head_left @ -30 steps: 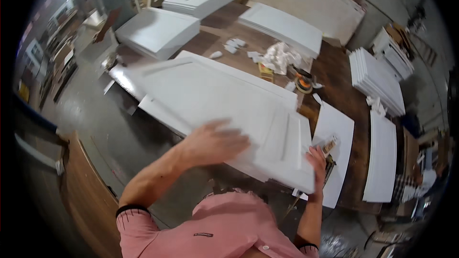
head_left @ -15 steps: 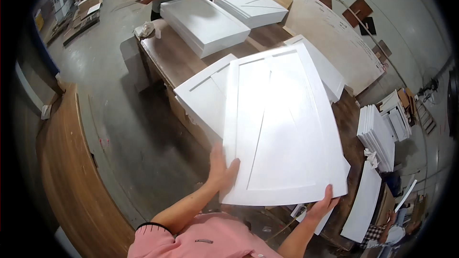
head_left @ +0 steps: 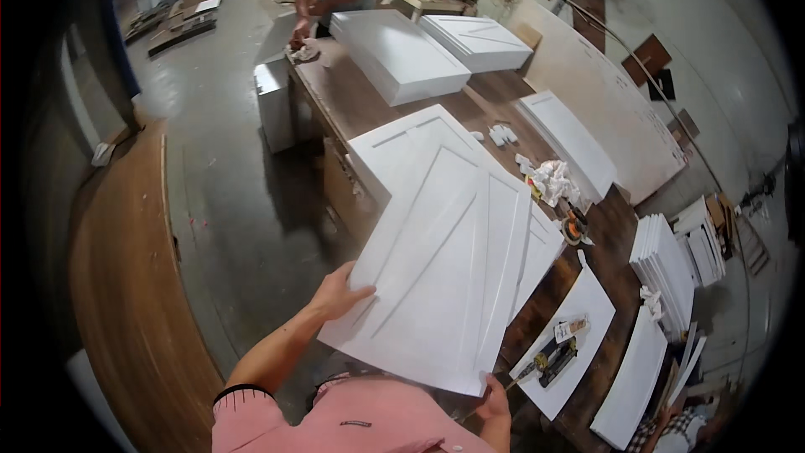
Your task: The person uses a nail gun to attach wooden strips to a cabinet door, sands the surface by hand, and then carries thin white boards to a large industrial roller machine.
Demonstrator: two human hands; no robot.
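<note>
Brown wooden table [head_left: 340, 88]; left hand [head_left: 338, 294], right hand [head_left: 495, 403] gripping flat, white, diagonal-lined panel [head_left: 423, 285].

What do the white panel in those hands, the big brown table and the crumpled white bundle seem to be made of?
White panel: probably painted wood or fibreboard, going by its stiff, smooth face and straight relief lines. Table: likely wood, with a dull, patchy brown top. Bundle: cloth or paper, judging by its soft creases; I can't tell which.

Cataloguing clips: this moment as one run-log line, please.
left hand: gripping white panel, left edge | right hand: holding near right corner | near end: past table edge | nearby: tool on white sheet
</note>
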